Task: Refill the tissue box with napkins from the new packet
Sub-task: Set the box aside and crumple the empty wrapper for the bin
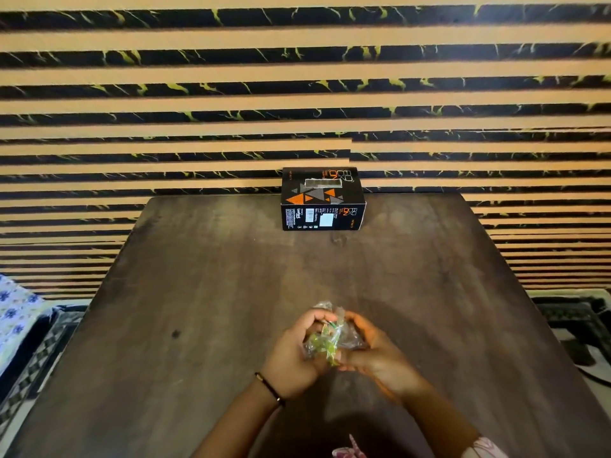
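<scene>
A black tissue box (pixel 322 199) with orange triangles and a slot in its top stands at the far edge of the dark wooden table (pixel 198 292). Close to me, over the table's near middle, both hands hold a crumpled clear plastic packet (pixel 329 338) with green print. My left hand (pixel 294 355) grips its left side and my right hand (pixel 373 352) grips its right side. No napkins show through the crushed plastic, and the slot of the box looks dark inside.
The table stands against a wall of tan and black marbled stripes. A blue flowered cloth (pixel 15 312) lies at the left, and a dark patterned rug (pixel 575 322) at the right. Wide bare tabletop separates my hands from the box.
</scene>
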Demonstrator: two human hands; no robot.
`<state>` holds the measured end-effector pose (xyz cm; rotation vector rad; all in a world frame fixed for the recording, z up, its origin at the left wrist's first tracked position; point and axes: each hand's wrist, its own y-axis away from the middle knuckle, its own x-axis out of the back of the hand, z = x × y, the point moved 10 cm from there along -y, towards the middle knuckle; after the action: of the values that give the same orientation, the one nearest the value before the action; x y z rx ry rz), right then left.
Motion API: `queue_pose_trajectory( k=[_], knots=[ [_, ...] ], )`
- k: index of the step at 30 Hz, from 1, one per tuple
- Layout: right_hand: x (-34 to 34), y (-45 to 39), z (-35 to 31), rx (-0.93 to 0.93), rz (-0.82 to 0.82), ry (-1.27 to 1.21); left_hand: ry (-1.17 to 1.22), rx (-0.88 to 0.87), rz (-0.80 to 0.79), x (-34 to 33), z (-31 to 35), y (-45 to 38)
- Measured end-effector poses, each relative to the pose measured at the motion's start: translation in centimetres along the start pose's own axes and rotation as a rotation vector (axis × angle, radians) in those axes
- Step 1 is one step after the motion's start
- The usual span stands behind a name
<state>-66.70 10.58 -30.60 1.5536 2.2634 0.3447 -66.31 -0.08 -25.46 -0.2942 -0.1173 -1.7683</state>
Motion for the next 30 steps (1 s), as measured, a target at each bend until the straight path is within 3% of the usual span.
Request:
queue_pose_trajectory(
  k=[2, 5, 12, 14, 17, 20, 22, 26, 30],
  knots=[
    [0.7, 0.5, -0.2, 0.022, 0.038, -0.035, 0.006, 0.027, 0.001, -0.6, -0.1, -0.1],
    [1.9, 1.4, -1.0, 0.091, 0.163, -0.076, -0.09, -0.004, 0.133, -0.9, 0.9, 0.0],
    [8.7, 6.1, -1.1, 0.158, 0.422, -0.216, -0.222, -0.246, 0.142, -5.3, 5.1, -0.8],
    [10.2, 7.5, -0.4, 0.125, 0.386, -0.313, -0.107, -0.187, 0.056, -6.7, 4.7, -1.5],
    [11.1, 9.4, 0.5, 0.078, 0.29, -0.389, 0.17, 0.024, -0.198, -11.0, 3.4, -2.2],
    [12.3, 11.5, 1.2, 0.051, 0.273, -0.441, 0.212, 0.038, -0.307, -16.1, 4.5, -2.3],
    [14.5, 12.9, 1.6, 0.047, 0.309, -0.407, 0.161, -0.009, -0.245, -19.0, 5.7, -2.8],
    [21.2, 16.7, 2.0, 0.034, 0.443, -0.255, 0.171, 0.025, 0.046, -24.5, 6.8, -3.6],
    [27.3, 21.2, 0.7, 0.19, 0.447, -0.021, 0.289, 0.126, 0.256, -30.0, 7.0, -4.7]
  ],
)
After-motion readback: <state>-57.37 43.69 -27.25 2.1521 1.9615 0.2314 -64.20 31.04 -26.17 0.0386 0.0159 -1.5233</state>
